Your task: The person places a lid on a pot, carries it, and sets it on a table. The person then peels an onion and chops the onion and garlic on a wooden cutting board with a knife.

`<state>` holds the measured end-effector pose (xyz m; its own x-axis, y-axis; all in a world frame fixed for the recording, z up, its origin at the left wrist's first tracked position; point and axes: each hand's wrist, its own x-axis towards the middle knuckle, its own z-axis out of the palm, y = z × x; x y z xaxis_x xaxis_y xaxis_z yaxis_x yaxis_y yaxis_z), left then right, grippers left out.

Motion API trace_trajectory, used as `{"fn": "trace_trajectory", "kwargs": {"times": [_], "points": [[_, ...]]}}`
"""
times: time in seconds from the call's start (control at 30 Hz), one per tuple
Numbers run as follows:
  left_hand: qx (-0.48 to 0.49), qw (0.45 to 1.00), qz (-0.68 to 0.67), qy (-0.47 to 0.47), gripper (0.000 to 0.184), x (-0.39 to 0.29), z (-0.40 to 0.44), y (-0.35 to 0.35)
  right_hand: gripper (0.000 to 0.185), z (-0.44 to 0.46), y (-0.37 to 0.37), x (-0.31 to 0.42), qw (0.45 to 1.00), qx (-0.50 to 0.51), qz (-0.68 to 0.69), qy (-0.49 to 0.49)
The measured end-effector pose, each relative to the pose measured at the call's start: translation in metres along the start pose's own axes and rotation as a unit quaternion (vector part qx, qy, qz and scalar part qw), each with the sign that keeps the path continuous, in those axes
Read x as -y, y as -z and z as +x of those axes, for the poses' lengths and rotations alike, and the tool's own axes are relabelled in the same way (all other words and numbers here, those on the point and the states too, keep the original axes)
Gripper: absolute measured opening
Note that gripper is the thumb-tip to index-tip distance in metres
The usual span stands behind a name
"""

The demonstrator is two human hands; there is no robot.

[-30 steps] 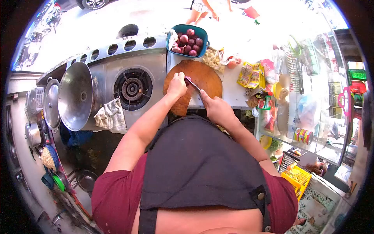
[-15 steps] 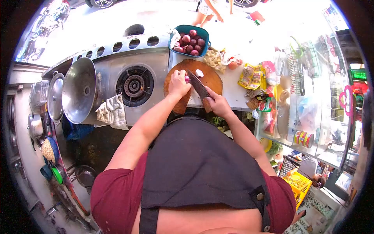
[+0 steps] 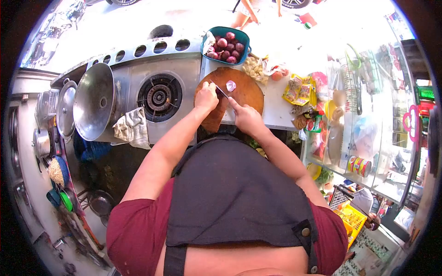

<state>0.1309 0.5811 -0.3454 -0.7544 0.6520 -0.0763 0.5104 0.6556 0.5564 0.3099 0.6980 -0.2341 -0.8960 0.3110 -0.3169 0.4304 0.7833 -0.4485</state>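
Observation:
On the round wooden chopping board (image 3: pixel 251 94) my left hand (image 3: pixel 206 96) is closed, its fingers curled at the board's left side. Whatever those fingers grip is hidden from view. My right hand (image 3: pixel 247 117) wraps round the handle of a knife (image 3: pixel 222 92). The blade slants up and left, its tip beside my left fingers, and shows almost edge-on. A pale, purple-tinged onion piece (image 3: pixel 231 85) lies on the board just beyond the blade, apart from both hands.
Behind the board stands a teal basin (image 3: pixel 249 49) of red onions (image 3: pixel 222 43). Garlic (image 3: pixel 254 69) and yellow seasoning packets (image 3: pixel 299 89) lie to its right. On the left are a gas burner (image 3: pixel 160 97), a cloth (image 3: pixel 131 126) and a large wok (image 3: pixel 94 102). A glass case (image 3: pixel 357 138) borders the right.
My right hand has moved left and slightly up, bringing the knife nearer my left hand and turning its blade edge-on. The purple piece at my left fingertips no longer shows; the onion piece looks turned.

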Motion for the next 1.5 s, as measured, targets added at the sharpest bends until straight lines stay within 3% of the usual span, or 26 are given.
{"fn": "trace_trajectory", "kwargs": {"times": [0.2, 0.3, 0.5, 0.57, 0.7, 0.77, 1.27, 1.37, 1.43, 1.5], "points": [[0.006, 1.0, 0.007, 0.022, 0.019, 0.005, 0.005, -0.006, 0.054, -0.008, 0.013, 0.015, 0.999, 0.037, -0.027, -0.02], [0.014, 1.0, 0.012, 0.024, 0.019, 0.0, 0.003, 0.0, 0.055, 0.001, -0.005, 0.005, 1.0, 0.006, 0.01, 0.004], [0.025, 0.999, 0.006, 0.021, 0.02, 0.006, 0.004, -0.003, 0.057, -0.005, 0.004, 0.01, 0.997, 0.056, 0.026, -0.038], [0.029, 0.999, 0.014, 0.025, 0.021, 0.003, 0.004, -0.004, 0.057, 0.005, -0.01, -0.002, 0.999, 0.009, 0.03, 0.012], [0.001, 0.998, -0.011, 0.055, 0.016, -0.001, 0.003, -0.004, 0.062, -0.008, 0.018, 0.02, 0.999, 0.029, 0.016, -0.019], [-0.011, 0.999, -0.011, 0.042, 0.016, 0.002, 0.001, -0.007, 0.061, -0.002, -0.012, -0.001, 0.999, 0.012, 0.035, 0.001], [-0.01, 0.999, 0.0, 0.041, 0.022, 0.008, -0.006, -0.014, 0.061, -0.014, 0.019, 0.02, 0.999, 0.032, 0.028, -0.012], [-0.021, 0.999, -0.003, 0.046, 0.024, 0.013, -0.013, -0.016, 0.061, -0.003, -0.023, 0.0, 0.999, 0.002, 0.043, 0.006], [-0.075, 0.995, -0.061, -0.001, 0.019, 0.016, -0.014, -0.014, 0.059, 0.001, -0.015, 0.0, 0.998, 0.001, 0.055, 0.013], [-0.044, 0.997, -0.065, -0.014, 0.017, 0.026, -0.011, -0.005, 0.058, 0.0, -0.001, 0.0, 0.998, 0.007, 0.067, 0.012]]}}
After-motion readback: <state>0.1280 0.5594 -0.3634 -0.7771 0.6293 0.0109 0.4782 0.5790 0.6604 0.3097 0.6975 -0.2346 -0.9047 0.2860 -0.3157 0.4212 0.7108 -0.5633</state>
